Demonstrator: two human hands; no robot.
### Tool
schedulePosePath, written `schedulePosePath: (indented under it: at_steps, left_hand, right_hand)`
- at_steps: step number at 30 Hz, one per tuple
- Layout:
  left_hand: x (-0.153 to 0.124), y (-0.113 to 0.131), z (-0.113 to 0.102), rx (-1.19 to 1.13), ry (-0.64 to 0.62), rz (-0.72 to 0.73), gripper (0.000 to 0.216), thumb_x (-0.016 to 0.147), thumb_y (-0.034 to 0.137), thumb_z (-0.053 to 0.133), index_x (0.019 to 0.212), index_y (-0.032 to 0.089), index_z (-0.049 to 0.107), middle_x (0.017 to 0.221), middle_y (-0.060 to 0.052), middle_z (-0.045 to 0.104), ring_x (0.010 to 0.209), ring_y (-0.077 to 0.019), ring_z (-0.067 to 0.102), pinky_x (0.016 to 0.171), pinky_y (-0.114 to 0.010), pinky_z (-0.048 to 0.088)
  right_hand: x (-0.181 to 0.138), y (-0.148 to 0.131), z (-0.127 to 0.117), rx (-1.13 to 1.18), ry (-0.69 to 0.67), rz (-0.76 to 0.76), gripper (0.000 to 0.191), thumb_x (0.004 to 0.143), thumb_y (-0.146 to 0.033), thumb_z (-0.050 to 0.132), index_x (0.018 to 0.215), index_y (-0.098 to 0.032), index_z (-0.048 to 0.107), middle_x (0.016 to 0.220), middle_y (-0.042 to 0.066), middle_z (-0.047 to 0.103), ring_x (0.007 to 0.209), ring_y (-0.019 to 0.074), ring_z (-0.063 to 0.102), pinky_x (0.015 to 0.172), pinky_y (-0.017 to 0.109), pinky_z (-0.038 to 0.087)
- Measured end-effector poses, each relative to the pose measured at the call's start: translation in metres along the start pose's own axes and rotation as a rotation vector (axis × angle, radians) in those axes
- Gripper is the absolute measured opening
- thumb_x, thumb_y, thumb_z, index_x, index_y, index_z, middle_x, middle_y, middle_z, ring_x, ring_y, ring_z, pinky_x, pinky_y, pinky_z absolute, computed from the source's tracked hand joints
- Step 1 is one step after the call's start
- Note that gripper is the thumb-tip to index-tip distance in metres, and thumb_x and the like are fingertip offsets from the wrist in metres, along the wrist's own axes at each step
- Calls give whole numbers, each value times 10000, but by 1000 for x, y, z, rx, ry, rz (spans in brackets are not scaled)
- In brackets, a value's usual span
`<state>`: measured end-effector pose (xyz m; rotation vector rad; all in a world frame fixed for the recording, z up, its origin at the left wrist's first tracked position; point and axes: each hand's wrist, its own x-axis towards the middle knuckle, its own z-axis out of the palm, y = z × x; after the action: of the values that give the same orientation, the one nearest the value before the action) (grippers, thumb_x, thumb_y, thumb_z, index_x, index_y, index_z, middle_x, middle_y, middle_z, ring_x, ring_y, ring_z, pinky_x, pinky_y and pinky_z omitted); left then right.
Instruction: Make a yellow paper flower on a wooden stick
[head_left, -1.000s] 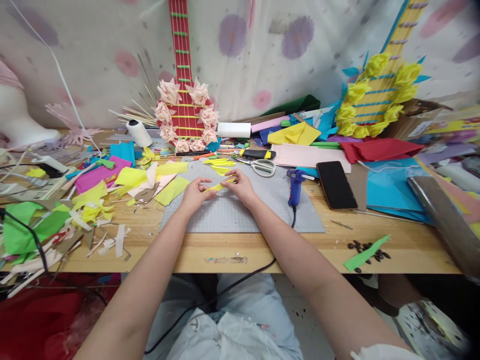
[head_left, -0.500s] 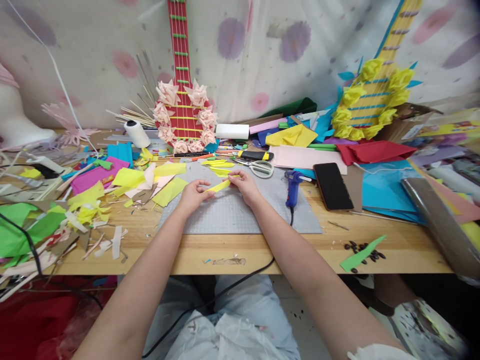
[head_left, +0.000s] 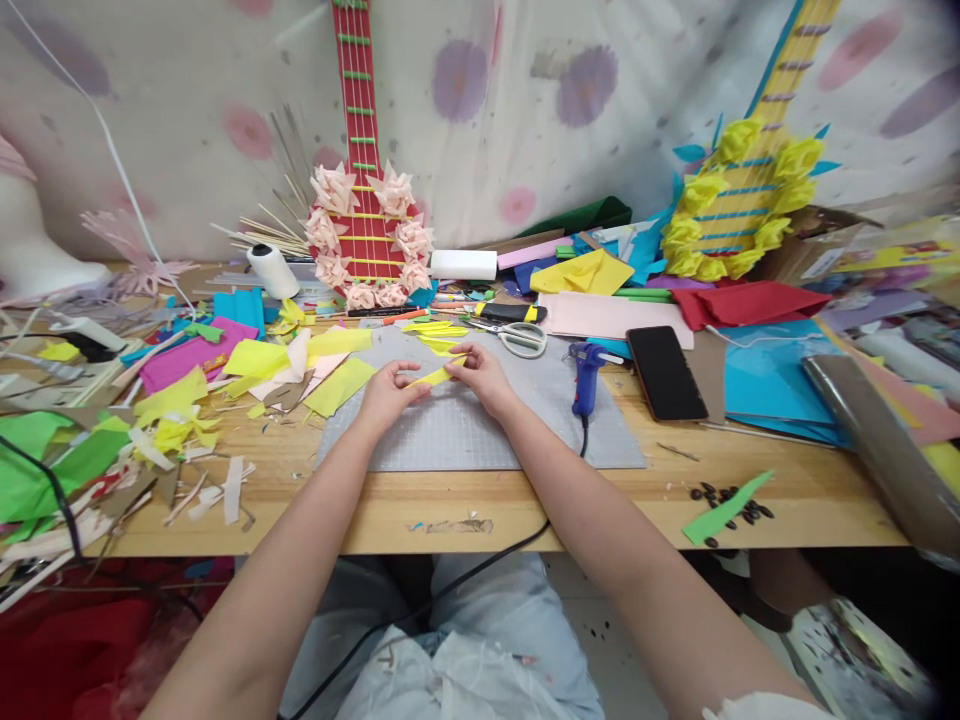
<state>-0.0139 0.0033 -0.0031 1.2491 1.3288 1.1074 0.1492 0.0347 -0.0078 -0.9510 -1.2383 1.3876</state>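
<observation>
Both hands meet over the grey cutting mat at the middle of the wooden table. My left hand and my right hand each pinch one end of a narrow yellow paper strip, held just above the mat. More yellow strips lie at the mat's far edge. Scissors and a blue glue gun rest just right of my right hand.
A black phone lies right of the glue gun. Paper scraps crowd the left side, coloured sheets the right. A red paper guitar and a yellow one lean on the back wall. A green scrap and dark seeds sit near the front edge.
The hands stay together on the mat; the strip's right end has dropped and the fingers have shifted along it slightly.
</observation>
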Motion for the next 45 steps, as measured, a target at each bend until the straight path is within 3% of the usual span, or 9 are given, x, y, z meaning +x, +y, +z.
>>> schedulePosePath:
  at_steps: [5,12,19,29,33,37,40,43,45]
  left_hand:
    - [4,6,6,-69,16,27,503,556,392,704,971,161,540,926,-83,656,774,-180,623,554,-265,494]
    - [11,5,23,-46,73,138,375,550,314,710,847,157,543,613,5,626,555,-111,574,573,-236,447]
    - [6,7,17,-135,110,25,431,485,297,731,809,171,477,582,29,613,540,-120,587,562,-259,484]
    - [-1,4,11,-78,123,-9,437,500,261,729,792,186,413,510,37,592,546,-167,627,511,-267,498]
    - [-2,4,12,-88,151,-11,467,495,241,732,789,198,371,509,50,588,519,-164,623,515,-277,504]
    - [-5,5,17,-145,234,40,463,519,232,716,804,200,351,545,43,608,551,-152,630,540,-261,501]
    - [-7,4,24,-133,198,47,454,525,264,717,816,195,376,566,30,613,581,-161,632,533,-262,491]
    - [-6,2,29,-62,142,38,435,545,328,708,836,193,416,627,11,622,616,-166,625,541,-268,479]
    - [-1,4,31,68,165,108,375,594,363,675,841,196,448,710,-8,631,679,-160,617,592,-275,474]
  right_hand:
    - [3,3,0,3,55,-48,333,539,-291,678,794,-198,486,625,-70,531,587,77,517,611,241,450]
    - [0,3,3,-38,59,-97,281,568,-304,658,773,-198,498,608,-69,524,568,75,498,584,233,436]
    - [5,0,-8,47,212,-88,323,515,-304,691,733,-196,478,586,-68,534,569,81,511,586,243,440]
    - [6,0,-12,39,218,-83,352,495,-309,715,731,-197,479,597,-61,548,584,86,524,589,246,453]
    - [6,-2,-13,68,200,-49,367,516,-294,710,770,-201,463,636,-55,564,606,89,549,614,250,466]
    - [1,-6,-13,210,95,82,437,546,-275,708,877,-216,429,732,-42,593,641,96,590,647,262,485]
    - [-1,-8,-14,218,43,163,452,541,-205,703,891,-219,418,719,-48,588,651,102,596,646,263,494]
    - [1,-8,-18,125,122,169,409,547,-140,664,872,-210,426,671,-58,570,623,98,580,620,259,494]
    - [4,-8,-25,59,226,149,389,553,-111,639,861,-206,423,657,-62,560,601,94,568,605,256,491]
